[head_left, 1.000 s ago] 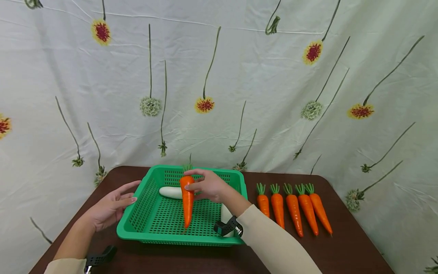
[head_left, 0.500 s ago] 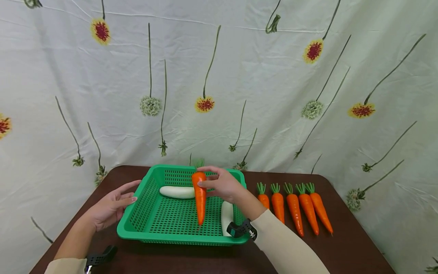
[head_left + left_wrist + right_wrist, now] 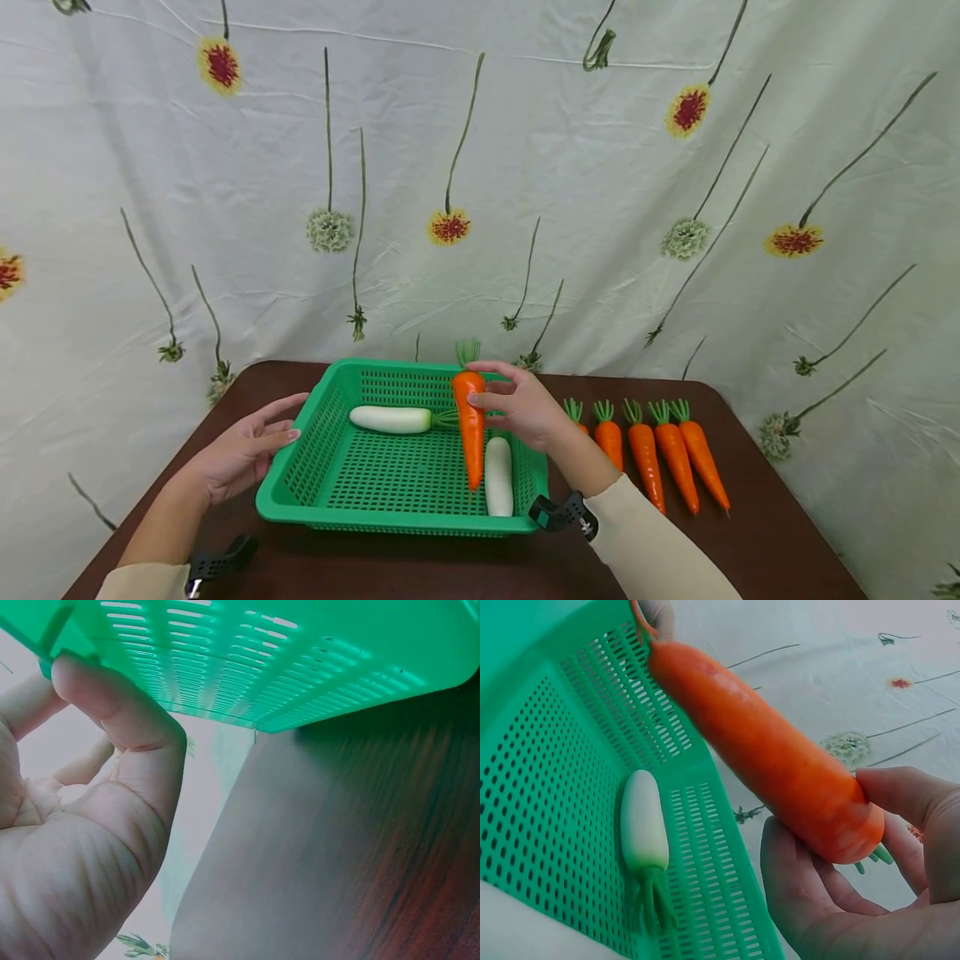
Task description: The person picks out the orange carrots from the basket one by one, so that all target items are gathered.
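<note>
My right hand pinches an orange carrot near its thick top, holding it over the right part of a green basket. Its narrow tip points downward in the head view. The thumb and fingers meet the carrot's top end in the right wrist view. My left hand touches the basket's left rim with thumb and fingertips, its fingers loosely spread. Inside the basket a white radish lies along the back wall, its leaves partly behind the carrot. A second white radish lies along the right wall.
Several carrots lie in a row on the dark wooden table, right of the basket; my right forearm covers part of the nearest ones. A pale flower-print cloth hangs behind the table.
My right hand has moved to the right with the carrot, from the basket's middle toward its right side. The back radish and its leaves have come into view. My left hand stays put.
</note>
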`<state>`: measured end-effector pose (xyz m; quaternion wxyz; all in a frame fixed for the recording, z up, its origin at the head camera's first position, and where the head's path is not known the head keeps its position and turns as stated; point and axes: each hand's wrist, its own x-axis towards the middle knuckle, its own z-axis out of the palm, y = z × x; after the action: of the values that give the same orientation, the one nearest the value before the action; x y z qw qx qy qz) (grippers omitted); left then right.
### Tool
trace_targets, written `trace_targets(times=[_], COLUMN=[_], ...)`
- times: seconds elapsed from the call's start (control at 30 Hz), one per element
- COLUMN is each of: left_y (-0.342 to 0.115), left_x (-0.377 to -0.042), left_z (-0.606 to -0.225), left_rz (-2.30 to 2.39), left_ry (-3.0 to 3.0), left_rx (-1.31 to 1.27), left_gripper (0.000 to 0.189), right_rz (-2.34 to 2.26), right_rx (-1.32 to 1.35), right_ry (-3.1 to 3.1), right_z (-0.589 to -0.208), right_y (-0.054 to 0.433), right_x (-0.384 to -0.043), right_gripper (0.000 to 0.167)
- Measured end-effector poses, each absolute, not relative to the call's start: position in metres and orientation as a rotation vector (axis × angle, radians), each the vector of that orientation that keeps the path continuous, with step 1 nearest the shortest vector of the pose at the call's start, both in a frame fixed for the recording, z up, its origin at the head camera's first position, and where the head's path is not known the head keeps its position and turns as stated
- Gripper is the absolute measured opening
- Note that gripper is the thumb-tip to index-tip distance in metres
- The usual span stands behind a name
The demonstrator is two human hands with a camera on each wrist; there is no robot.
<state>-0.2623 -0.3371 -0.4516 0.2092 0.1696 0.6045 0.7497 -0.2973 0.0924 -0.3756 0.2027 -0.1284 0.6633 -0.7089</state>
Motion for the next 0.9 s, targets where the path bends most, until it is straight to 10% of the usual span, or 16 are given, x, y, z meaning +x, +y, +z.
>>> trace_targets(times=[0.9], left_y=[-0.338], left_x=[-0.261], left_z=[-0.45], left_rz=[2.095], left_ry=[1.685], left_rx=[0.47], left_gripper=[0.067], right_rz=[-2.081], right_rx=[-0.372], right_ry=[1.964], right_z=[-0.393], right_y=[0.171], right_x=[-0.275], right_gripper=[0.056])
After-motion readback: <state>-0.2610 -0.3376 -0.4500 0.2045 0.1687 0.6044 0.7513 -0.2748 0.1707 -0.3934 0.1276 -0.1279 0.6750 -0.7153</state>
